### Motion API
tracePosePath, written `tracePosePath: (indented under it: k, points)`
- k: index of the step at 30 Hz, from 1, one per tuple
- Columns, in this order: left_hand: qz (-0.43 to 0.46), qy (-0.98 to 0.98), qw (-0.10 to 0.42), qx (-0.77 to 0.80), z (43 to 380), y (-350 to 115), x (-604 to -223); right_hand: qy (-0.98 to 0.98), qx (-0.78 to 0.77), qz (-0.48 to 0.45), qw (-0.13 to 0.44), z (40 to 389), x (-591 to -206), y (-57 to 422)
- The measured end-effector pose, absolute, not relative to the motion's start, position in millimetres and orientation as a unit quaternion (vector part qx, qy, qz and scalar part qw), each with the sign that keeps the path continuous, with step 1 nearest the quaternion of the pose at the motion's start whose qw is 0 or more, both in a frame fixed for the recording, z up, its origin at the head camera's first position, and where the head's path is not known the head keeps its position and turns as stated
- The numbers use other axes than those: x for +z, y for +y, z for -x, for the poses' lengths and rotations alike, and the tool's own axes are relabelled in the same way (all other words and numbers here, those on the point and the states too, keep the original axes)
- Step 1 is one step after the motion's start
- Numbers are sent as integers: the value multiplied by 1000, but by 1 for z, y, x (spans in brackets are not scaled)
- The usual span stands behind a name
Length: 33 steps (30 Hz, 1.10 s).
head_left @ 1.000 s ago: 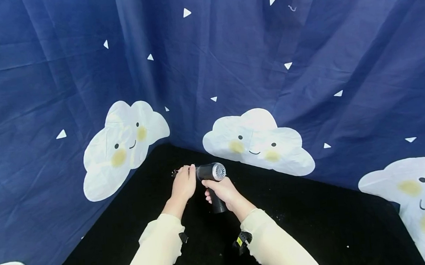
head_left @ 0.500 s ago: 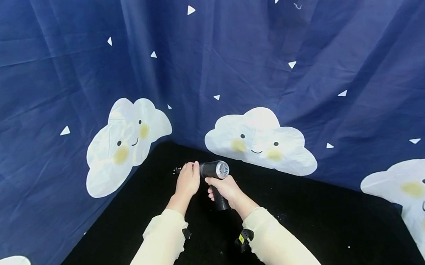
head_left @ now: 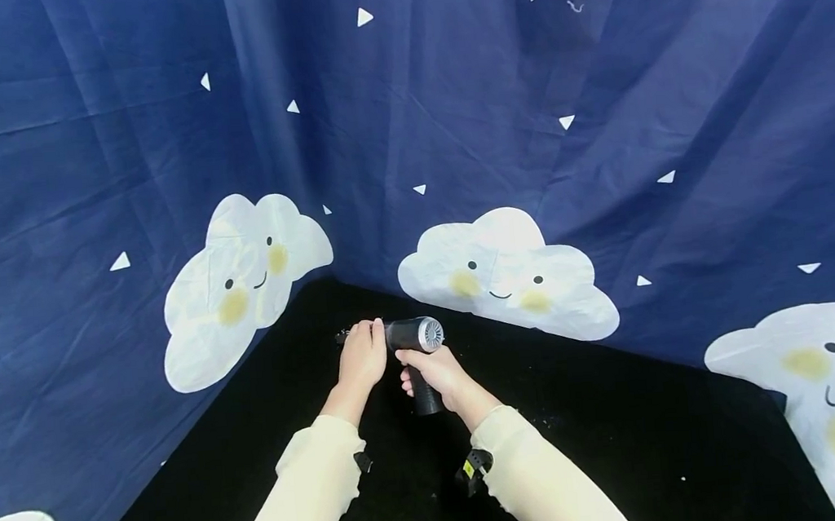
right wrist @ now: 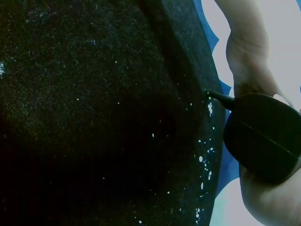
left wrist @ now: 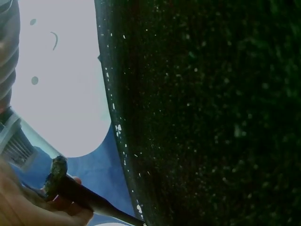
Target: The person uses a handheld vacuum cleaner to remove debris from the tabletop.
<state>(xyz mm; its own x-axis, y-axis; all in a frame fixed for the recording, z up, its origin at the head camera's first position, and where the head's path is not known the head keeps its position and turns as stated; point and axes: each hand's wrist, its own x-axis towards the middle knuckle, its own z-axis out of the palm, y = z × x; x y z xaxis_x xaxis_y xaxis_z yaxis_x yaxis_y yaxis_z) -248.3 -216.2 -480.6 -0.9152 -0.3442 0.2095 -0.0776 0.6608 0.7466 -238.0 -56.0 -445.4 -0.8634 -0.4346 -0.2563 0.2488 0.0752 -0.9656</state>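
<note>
A black cordless handheld vacuum cleaner [head_left: 404,335] with a silver vented end lies across both hands in the head view. My right hand [head_left: 439,373] grips its handle, fingers curled round it. Farther forward, my left hand [head_left: 363,355] holds the front of the body near the nozzle. The narrow black nozzle [left wrist: 89,197] slopes down past the left fingers, its tip right at the dark surface. The handle's blunt end [right wrist: 263,136] fills the right side of the right wrist view. White specks [right wrist: 201,158] lie scattered close to the nozzle tip.
The black fabric-like surface [head_left: 623,440] runs to a corner at the back, with more small pale specks on it. Blue curtains [head_left: 484,83] printed with white clouds [head_left: 503,274] border it at left and behind.
Fewer white specks show round the nozzle tip now than a second ago. Both hands keep the same hold, and the head view shifts slightly.
</note>
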Motion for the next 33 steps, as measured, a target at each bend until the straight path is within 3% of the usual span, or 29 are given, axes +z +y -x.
tracePosePath:
  k: [12, 33]
  points:
    - [-108, -901, 163, -388, 259, -217, -483, 684, -688, 55, 236, 242, -448, -59]
    - [-136, -889, 176, -399, 246, -215, -481, 700, -658, 99, 261, 242, -439, -55]
